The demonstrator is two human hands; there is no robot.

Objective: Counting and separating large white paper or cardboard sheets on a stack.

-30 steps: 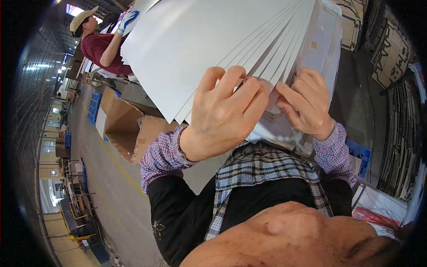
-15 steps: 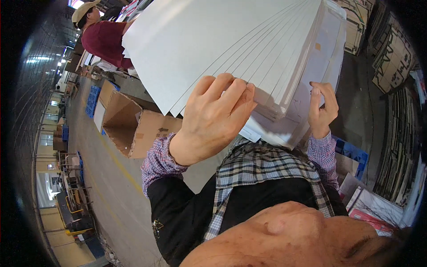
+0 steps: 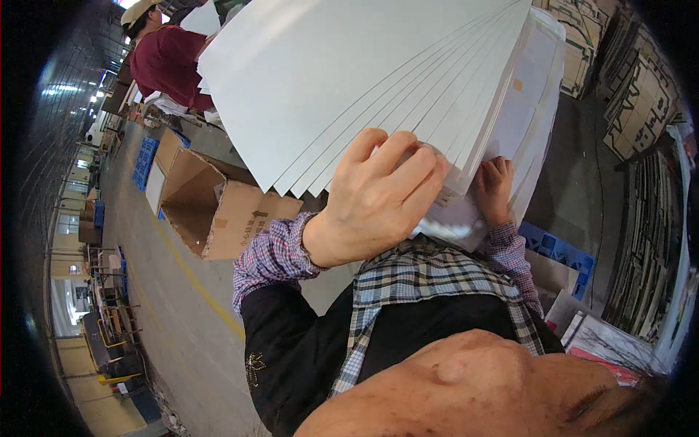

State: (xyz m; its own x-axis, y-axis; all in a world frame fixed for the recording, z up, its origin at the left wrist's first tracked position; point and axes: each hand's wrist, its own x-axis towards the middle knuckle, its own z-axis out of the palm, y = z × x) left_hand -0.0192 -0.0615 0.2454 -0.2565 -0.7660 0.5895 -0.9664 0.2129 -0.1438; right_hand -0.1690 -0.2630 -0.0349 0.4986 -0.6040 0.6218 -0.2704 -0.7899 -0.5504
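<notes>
My left hand grips the near corner of a fanned bundle of large white sheets, fingers curled over the top edge. The sheets spread up and left like a fan. My right hand rests under the right side of the bundle, pressed against a thicker white stack beneath it; its fingers are partly hidden by the sheets. Both sleeves are purple plaid, over a dark apron.
An open cardboard box lies on its side on the grey floor at left. Another person in a maroon top and cap works at the back left. Blue pallet at right, stacked cartons beyond it.
The fanned sheets have swung further left and up. My right hand has slid from the front of the bundle to under its right side. The left hand keeps its hold.
</notes>
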